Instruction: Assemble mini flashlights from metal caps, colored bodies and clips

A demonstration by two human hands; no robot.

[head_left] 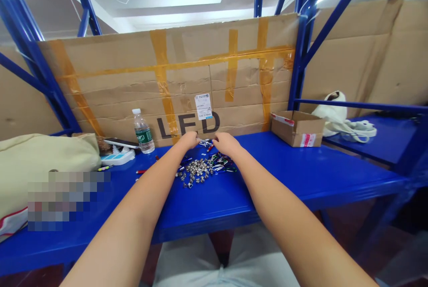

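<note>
The left hand [189,140] and right hand [227,144] are hovering half-curled just behind the pile of silver fittings [194,172] near the back edge of the blue worktop [301,166], whether either is gripping anything hidden from view.

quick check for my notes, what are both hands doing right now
Left hand: curled beside small metal parts, cannot tell if holding anything.
Right hand: curled, fingertips hidden, cannot tell.

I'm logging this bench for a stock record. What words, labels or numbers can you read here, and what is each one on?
"LED": large dark letters on the orange-taped cardboard sheet.
White sticker on the same sheet: print too small to read.
Green label on the water bottle: too small to read.
Red-and-white tape on the small cardboard box: too small to read.
</note>
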